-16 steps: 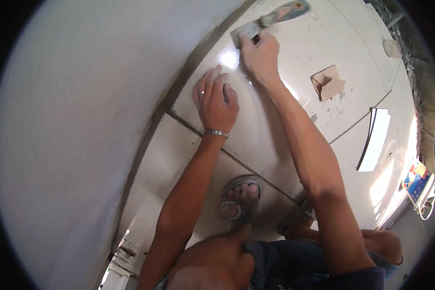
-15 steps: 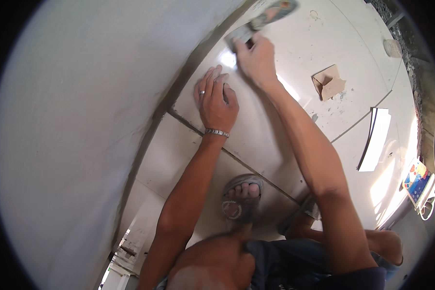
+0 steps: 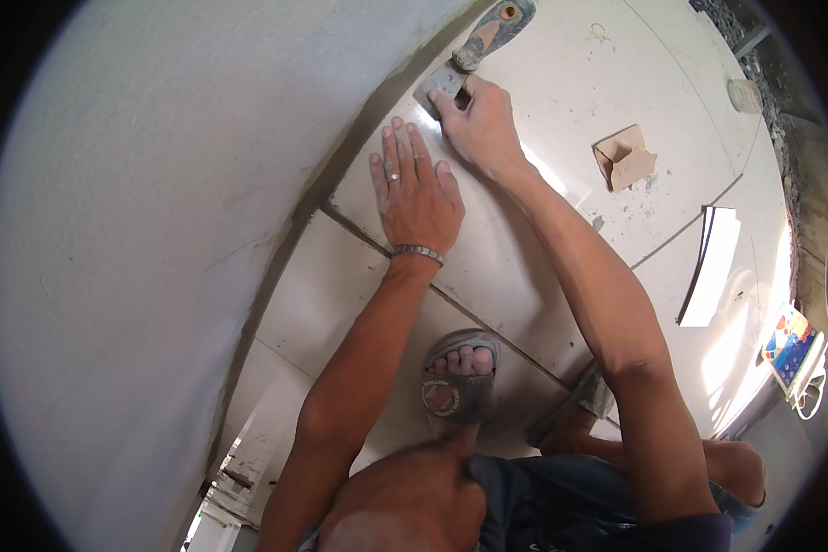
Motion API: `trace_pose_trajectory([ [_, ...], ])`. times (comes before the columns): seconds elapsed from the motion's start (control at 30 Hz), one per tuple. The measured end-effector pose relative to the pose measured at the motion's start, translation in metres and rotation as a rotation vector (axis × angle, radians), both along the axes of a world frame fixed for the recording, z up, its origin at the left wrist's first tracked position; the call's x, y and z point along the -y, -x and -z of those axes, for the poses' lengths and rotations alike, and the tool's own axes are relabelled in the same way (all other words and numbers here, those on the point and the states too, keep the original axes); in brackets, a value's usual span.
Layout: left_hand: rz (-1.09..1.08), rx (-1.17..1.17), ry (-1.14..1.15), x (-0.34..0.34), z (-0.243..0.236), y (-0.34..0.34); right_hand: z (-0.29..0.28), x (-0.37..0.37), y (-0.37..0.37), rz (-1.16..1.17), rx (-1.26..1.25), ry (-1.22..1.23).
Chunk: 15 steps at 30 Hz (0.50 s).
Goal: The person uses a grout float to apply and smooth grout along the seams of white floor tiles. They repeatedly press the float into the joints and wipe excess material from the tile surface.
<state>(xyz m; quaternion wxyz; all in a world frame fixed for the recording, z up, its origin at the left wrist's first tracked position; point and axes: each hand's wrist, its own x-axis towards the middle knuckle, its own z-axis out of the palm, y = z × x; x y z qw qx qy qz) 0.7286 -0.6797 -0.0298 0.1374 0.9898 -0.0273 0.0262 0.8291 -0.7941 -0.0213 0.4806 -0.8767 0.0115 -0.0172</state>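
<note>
My right hand pinches a putty knife by its grey, mortar-smeared metal blade, with the thumb on the near face. The worn handle points away toward the top of the view, and the blade's edge sits beside the dark joint between wall and floor. Flat on the glossy pale floor tile lies my left hand, its fingers stretched out and dusty, a ring and a metal bracelet on it. It holds nothing and rests close to the same joint.
A plastered wall rises along the left. Torn brown cardboard lies on the tiles at right, with a white strip nearer me. Farther right are a round lump and a colourful bag. My sandalled foot stands below my hands.
My right hand and the putty knife have shifted slightly left, toward the wall joint. My left hand's fingers, curled before, now lie straighter and flatter on the tile.
</note>
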Motion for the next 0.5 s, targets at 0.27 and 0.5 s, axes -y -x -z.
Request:
trace_pose_trajectory([
  [0.27,-0.024,0.036,0.049,-0.001,0.001,0.0,-0.013,-0.007,-0.003,0.13,-0.167,-0.124],
  [0.5,-0.032,0.045,0.044,-0.001,0.002,0.0,-0.005,-0.013,0.002,0.153,-0.169,-0.177],
])
